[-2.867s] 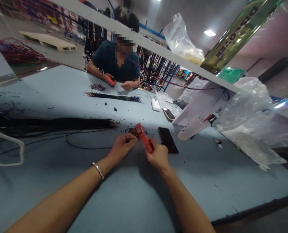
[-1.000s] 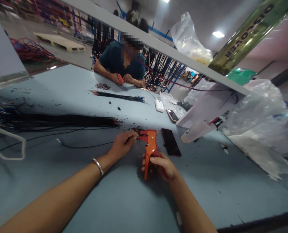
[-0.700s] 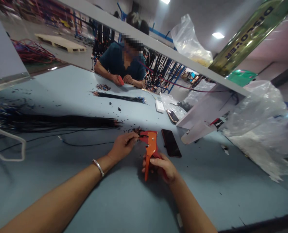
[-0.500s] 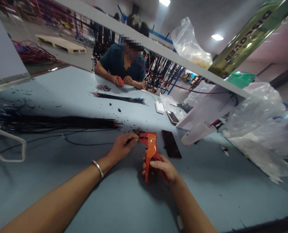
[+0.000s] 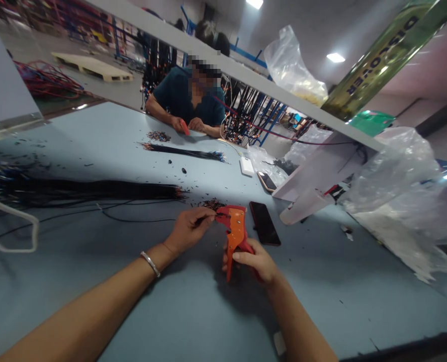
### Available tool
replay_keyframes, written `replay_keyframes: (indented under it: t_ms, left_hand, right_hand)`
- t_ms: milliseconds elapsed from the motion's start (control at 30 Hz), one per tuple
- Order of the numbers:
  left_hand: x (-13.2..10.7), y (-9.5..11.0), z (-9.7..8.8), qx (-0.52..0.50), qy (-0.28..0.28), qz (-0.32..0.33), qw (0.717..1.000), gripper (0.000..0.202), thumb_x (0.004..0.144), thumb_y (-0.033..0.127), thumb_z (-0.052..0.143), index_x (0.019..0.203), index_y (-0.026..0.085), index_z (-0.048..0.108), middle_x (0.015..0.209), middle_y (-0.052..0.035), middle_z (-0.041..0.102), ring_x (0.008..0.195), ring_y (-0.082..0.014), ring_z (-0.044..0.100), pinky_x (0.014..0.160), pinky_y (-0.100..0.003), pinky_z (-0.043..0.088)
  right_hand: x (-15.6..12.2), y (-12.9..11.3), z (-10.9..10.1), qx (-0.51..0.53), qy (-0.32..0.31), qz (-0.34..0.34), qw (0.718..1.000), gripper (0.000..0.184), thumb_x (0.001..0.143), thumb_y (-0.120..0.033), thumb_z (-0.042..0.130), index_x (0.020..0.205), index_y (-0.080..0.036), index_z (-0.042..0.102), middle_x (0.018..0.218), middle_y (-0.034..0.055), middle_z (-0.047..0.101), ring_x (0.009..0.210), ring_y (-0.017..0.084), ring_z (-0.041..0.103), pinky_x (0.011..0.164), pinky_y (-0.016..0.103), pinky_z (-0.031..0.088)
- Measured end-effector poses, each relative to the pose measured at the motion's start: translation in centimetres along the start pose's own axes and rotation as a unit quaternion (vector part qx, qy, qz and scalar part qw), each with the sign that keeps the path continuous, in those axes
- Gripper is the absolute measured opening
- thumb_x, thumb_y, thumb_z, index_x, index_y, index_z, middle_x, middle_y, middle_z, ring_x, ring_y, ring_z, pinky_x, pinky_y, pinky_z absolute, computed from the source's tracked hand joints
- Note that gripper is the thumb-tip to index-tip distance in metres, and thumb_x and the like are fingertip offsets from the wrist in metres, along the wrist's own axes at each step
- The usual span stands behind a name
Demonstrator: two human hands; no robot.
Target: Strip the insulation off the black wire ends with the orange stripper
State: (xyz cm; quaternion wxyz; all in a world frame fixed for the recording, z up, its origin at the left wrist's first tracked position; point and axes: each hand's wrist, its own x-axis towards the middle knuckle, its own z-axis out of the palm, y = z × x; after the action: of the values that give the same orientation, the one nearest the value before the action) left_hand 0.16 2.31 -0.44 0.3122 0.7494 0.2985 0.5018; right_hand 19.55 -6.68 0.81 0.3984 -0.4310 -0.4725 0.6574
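My right hand (image 5: 254, 261) is wrapped round the handles of an orange and red wire stripper (image 5: 237, 226), its jaws pointing up and left. Between thumb and fingertips my left hand (image 5: 193, 226) pinches the end of a black cable (image 5: 140, 219), right at the stripper's jaws. Whether the cable end lies inside the jaws cannot be made out. The cable trails left over the table. Just behind the jaws is a small heap of dark wire scraps (image 5: 212, 203). A thick bundle of black cables (image 5: 95, 192) lies to the left, its ends bared.
A dark phone (image 5: 264, 223) lies right of the stripper. Across the table (image 5: 163, 306) a person (image 5: 187, 98) holds a red tool near a smaller cable bundle (image 5: 185, 153). A bent white rod (image 5: 36, 234) stands at left; plastic bags (image 5: 396, 171) fill the right, beneath a shelf (image 5: 246, 70).
The wire stripper has turned slightly and its head sits a little further right. My left hand keeps its pinch at the jaws. The view has shifted slightly.
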Motion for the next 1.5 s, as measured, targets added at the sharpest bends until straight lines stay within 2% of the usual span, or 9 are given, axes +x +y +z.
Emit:
replay_keyframes:
  t_ms: [133, 567, 1033, 1500]
  left_hand:
    - [0.0, 0.4, 0.1, 0.008, 0.002, 0.007, 1.000, 0.016, 0.085, 0.023, 0.052, 0.081, 0.017, 0.066, 0.078, -0.0032, 0.071, 0.068, -0.0127, 0.063, 0.065, -0.022, 0.049]
    - [-0.2, 0.3, 0.1, 0.031, 0.015, -0.015, 0.999, 0.019, 0.085, 0.025, 0.050, 0.081, 0.017, 0.067, 0.077, -0.0030, 0.072, 0.068, -0.0141, 0.064, 0.066, -0.023, 0.049]
    - [-0.3, 0.8, 0.4, 0.023, 0.040, 0.023, 0.999, 0.019, 0.086, 0.022, 0.050, 0.083, 0.016, 0.067, 0.073, -0.0023, 0.071, 0.064, -0.0125, 0.063, 0.061, -0.021, 0.048]
    - [-0.3, 1.4, 0.3, 0.030, 0.043, 0.019, 0.998, 0.018, 0.085, 0.020, 0.050, 0.083, 0.015, 0.067, 0.068, -0.0006, 0.068, 0.058, -0.0098, 0.058, 0.057, -0.018, 0.044]
  right_hand:
    - [-0.1, -0.1, 0.0, -0.010, -0.008, -0.009, 1.000, 0.031, 0.070, -0.035, 0.074, 0.090, -0.013, 0.063, 0.075, 0.0044, 0.066, 0.066, 0.019, 0.065, 0.059, 0.032, 0.052]
    - [0.1, 0.5, 0.3, -0.051, 0.025, -0.010, 0.998, 0.029, 0.071, -0.038, 0.074, 0.081, -0.015, 0.059, 0.066, 0.0015, 0.060, 0.057, 0.016, 0.060, 0.052, 0.028, 0.049]
    - [0.2, 0.6, 0.2, -0.006, -0.017, -0.020, 1.000, 0.031, 0.070, -0.038, 0.074, 0.083, -0.014, 0.059, 0.068, 0.0018, 0.061, 0.057, 0.017, 0.061, 0.049, 0.028, 0.050]
    - [0.3, 0.5, 0.9, -0.018, -0.003, -0.041, 0.999, 0.034, 0.071, -0.043, 0.073, 0.081, -0.014, 0.057, 0.065, 0.0014, 0.059, 0.055, 0.015, 0.060, 0.048, 0.027, 0.049]
